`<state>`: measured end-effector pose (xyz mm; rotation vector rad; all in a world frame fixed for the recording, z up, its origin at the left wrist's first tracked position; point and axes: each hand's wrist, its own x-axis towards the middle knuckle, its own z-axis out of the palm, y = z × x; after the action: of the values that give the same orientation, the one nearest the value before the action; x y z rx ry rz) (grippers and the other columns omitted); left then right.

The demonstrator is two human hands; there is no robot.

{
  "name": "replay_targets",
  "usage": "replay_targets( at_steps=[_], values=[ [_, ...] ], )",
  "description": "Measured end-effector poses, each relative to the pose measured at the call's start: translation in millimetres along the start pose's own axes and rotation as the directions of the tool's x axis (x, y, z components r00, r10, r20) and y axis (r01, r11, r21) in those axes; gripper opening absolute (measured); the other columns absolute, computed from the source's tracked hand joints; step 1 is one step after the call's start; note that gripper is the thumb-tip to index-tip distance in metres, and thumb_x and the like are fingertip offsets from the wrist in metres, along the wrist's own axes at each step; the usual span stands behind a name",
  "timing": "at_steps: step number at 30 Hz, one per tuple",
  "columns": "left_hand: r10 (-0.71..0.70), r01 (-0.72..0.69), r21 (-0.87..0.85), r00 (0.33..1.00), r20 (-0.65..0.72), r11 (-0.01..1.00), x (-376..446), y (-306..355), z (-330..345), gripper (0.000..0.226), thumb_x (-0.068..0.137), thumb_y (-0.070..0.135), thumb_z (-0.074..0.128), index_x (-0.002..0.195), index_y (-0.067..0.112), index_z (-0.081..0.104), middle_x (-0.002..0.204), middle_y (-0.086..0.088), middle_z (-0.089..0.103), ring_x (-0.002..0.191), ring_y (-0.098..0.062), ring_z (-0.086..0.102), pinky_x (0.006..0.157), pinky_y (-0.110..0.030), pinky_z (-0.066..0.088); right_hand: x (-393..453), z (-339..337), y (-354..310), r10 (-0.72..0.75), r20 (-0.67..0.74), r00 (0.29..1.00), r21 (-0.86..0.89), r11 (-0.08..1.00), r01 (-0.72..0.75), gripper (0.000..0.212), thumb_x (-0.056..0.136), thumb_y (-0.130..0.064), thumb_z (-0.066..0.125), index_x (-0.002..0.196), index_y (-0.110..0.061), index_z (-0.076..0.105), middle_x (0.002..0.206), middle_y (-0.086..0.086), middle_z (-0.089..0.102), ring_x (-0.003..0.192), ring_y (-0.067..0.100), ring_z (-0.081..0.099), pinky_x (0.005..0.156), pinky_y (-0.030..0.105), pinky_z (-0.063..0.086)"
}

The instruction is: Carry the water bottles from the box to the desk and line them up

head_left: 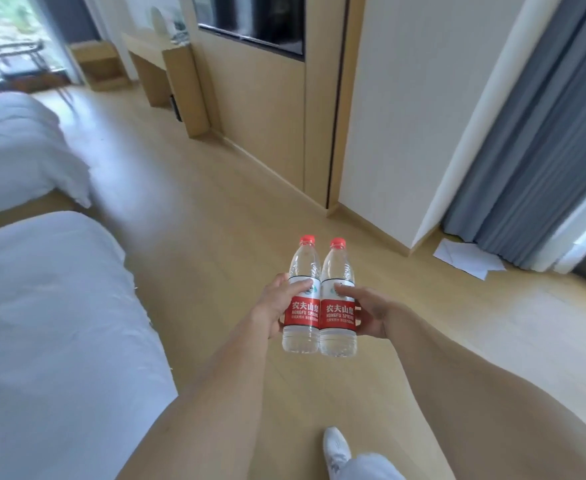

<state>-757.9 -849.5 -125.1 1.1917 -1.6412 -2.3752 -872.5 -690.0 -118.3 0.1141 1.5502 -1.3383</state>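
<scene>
Two clear water bottles with red caps and red labels are held upright side by side in front of me, above the wooden floor. My left hand (279, 301) grips the left bottle (303, 296) with fingers curled round its label. My right hand (371, 311) grips the right bottle (338, 299) the same way. The bottles touch each other. The wooden desk (146, 46) stands far ahead at the upper left, against the wall. The box is not in view.
Two beds with white covers (42, 323) line the left side. A wood-panelled wall with a dark screen (250, 22) runs along the right of the aisle. Grey curtains (544, 150) and white papers (468, 258) lie at the right. My white shoe (336, 448) steps on the floor.
</scene>
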Motion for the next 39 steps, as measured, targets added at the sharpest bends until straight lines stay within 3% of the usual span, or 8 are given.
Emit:
replay_targets(
  at_steps=[3, 6, 11, 16, 21, 26, 29, 39],
  values=[
    [0.006, -0.008, -0.024, 0.997, -0.077, 1.000, 29.9, 30.1, -2.4, 0.077, 0.084, 0.022, 0.081, 0.148, 0.019, 0.039, 0.117, -0.021, 0.069, 0.098, -0.038, 0.072, 0.088, -0.058, 0.057, 36.4, 3.0, -45.8, 0.004, 0.066, 0.998, -0.051, 0.999, -0.001, 0.037, 0.090, -0.029, 0.073, 0.120, -0.012, 0.059, 0.121, 0.016, 0.068, 0.114, 0.032, 0.064, 0.086, 0.049, 0.057],
    [0.013, -0.020, -0.042, 0.989, -0.144, 0.999, 52.7, 55.1, -11.7, 0.077, 0.083, 0.024, 0.082, 0.148, 0.019, 0.040, 0.114, -0.019, 0.071, 0.097, -0.037, 0.073, 0.085, -0.056, 0.059, 65.3, 13.0, -81.4, 0.029, 0.127, 0.992, -0.102, 0.995, -0.016, 0.036, 0.089, -0.030, 0.073, 0.118, -0.013, 0.060, 0.120, 0.015, 0.068, 0.114, 0.033, 0.064, 0.090, 0.051, 0.056],
    [-0.003, -0.016, -0.074, 0.968, -0.251, 0.997, 85.1, 85.3, -40.9, 0.073, 0.078, 0.030, 0.085, 0.141, 0.022, 0.049, 0.110, -0.013, 0.074, 0.091, -0.032, 0.075, 0.083, -0.056, 0.060, 114.6, 41.2, -128.2, 0.044, 0.214, 0.976, -0.196, 0.981, -0.001, 0.033, 0.090, -0.030, 0.071, 0.119, -0.016, 0.062, 0.115, 0.011, 0.066, 0.104, 0.029, 0.063, 0.088, 0.049, 0.055],
    [0.008, -0.041, -0.102, 0.951, -0.310, 0.994, 126.7, 113.8, -81.1, 0.068, 0.077, 0.030, 0.085, 0.136, 0.019, 0.053, 0.108, -0.014, 0.074, 0.089, -0.031, 0.076, 0.081, -0.052, 0.061, 165.2, 79.8, -168.3, 0.065, 0.261, 0.963, -0.267, 0.964, 0.007, 0.030, 0.090, -0.030, 0.071, 0.117, -0.017, 0.063, 0.108, 0.009, 0.067, 0.096, 0.026, 0.064, 0.073, 0.042, 0.056],
    [0.020, -0.054, -0.099, 0.948, -0.317, 0.994, 184.8, 151.8, -136.2, 0.048, 0.076, 0.032, 0.085, 0.118, 0.022, 0.063, 0.102, -0.012, 0.077, 0.093, -0.031, 0.075, 0.088, -0.058, 0.058, 230.0, 129.8, -216.6, 0.055, 0.259, 0.964, -0.301, 0.953, 0.027, 0.030, 0.089, -0.028, 0.073, 0.116, -0.017, 0.064, 0.109, 0.009, 0.068, 0.097, 0.027, 0.065, 0.072, 0.042, 0.057],
    [0.023, -0.053, -0.095, 0.957, -0.290, 0.994, 244.1, 205.5, -203.0, 0.038, 0.076, 0.030, 0.086, 0.109, 0.027, 0.066, 0.092, -0.007, 0.078, 0.083, -0.026, 0.077, 0.075, -0.048, 0.063, 291.5, 192.3, -272.3, 0.052, 0.217, 0.975, -0.307, 0.952, 0.018, 0.027, 0.088, -0.027, 0.074, 0.111, -0.015, 0.065, 0.105, 0.010, 0.069, 0.094, 0.027, 0.066, 0.072, 0.043, 0.057],
    [0.035, -0.059, -0.087, 0.966, -0.255, 0.994, 272.7, 239.4, -243.5, 0.038, 0.077, 0.028, 0.086, 0.110, 0.028, 0.067, 0.092, -0.007, 0.079, 0.078, -0.024, 0.076, 0.067, -0.041, 0.062, 322.2, 228.7, -300.0, 0.040, 0.211, 0.977, -0.305, 0.952, 0.026, 0.030, 0.087, -0.027, 0.075, 0.113, -0.015, 0.065, 0.107, 0.011, 0.069, 0.095, 0.028, 0.066, 0.070, 0.043, 0.058],
    [0.032, -0.067, -0.118, 0.961, -0.274, 0.991, 355.4, 311.9, -337.1, 0.038, 0.079, 0.029, 0.084, 0.111, 0.024, 0.066, 0.099, -0.011, 0.077, 0.078, -0.024, 0.074, 0.070, -0.043, 0.062, 415.8, 319.2, -378.1, 0.048, 0.228, 0.972, -0.361, 0.932, 0.039, 0.036, 0.085, -0.028, 0.077, 0.115, -0.015, 0.065, 0.105, 0.010, 0.071, 0.093, 0.027, 0.067, 0.068, 0.040, 0.058]
  ],
)
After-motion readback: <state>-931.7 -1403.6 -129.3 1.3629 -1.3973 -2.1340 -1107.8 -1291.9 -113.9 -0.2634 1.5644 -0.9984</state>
